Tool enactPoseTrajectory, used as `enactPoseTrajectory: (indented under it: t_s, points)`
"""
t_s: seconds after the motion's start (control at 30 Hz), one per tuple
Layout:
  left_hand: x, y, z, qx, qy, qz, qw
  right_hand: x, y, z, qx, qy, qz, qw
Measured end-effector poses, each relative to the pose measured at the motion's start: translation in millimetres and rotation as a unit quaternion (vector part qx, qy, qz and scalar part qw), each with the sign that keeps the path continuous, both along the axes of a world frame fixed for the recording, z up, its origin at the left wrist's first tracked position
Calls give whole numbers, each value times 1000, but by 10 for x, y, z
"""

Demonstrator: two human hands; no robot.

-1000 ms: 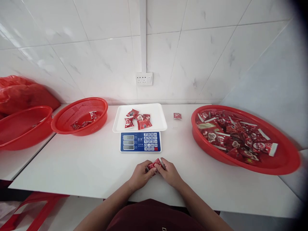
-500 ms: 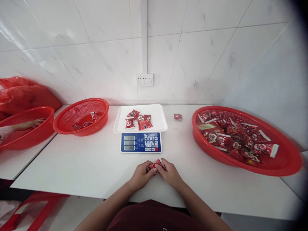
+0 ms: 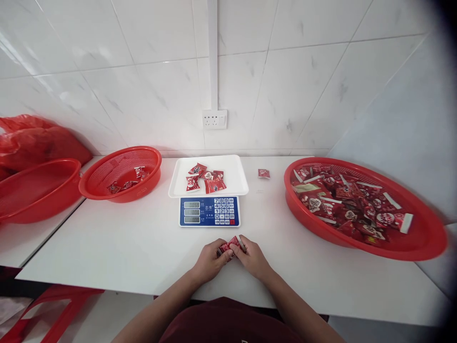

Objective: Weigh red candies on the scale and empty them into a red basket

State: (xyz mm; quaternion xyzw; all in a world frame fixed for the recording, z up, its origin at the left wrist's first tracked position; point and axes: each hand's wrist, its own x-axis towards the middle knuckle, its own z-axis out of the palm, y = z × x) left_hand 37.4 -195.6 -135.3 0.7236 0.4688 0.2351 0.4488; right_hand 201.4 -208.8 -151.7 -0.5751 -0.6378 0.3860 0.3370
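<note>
Between both hands, close to the table's front edge, is a red printed packet (image 3: 234,241) with a pale end strip. My left hand (image 3: 210,259) grips its left end, and my right hand (image 3: 252,257) grips the right end; the thumbs lie on top and partly cover it. Just beyond my hands stands a digital scale (image 3: 209,212) with a blue keypad panel. On its white tray (image 3: 233,166) lie several red packets (image 3: 214,185). One small red packet (image 3: 263,173) lies by itself on the table, right of the tray.
A wide red basket (image 3: 314,233) on the right holds many packets. Left of the scale, a red colander (image 3: 143,190) contains several more. Farther left are another red basket (image 3: 39,209) and a red plastic bag (image 3: 39,140). A tiled wall with a socket (image 3: 214,119) borders the table.
The other person's hand at the far left has gone out of the red basket and out of view. My hands and the packet look unchanged.
</note>
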Motion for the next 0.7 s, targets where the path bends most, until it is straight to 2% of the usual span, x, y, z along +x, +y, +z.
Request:
enactPoseTrajectory:
  t_s: [0.7]
  points:
    - [-4, -2, -32, -4, -7, 3, 1000, -13, 9, -4, 6, -8, -6, 1000]
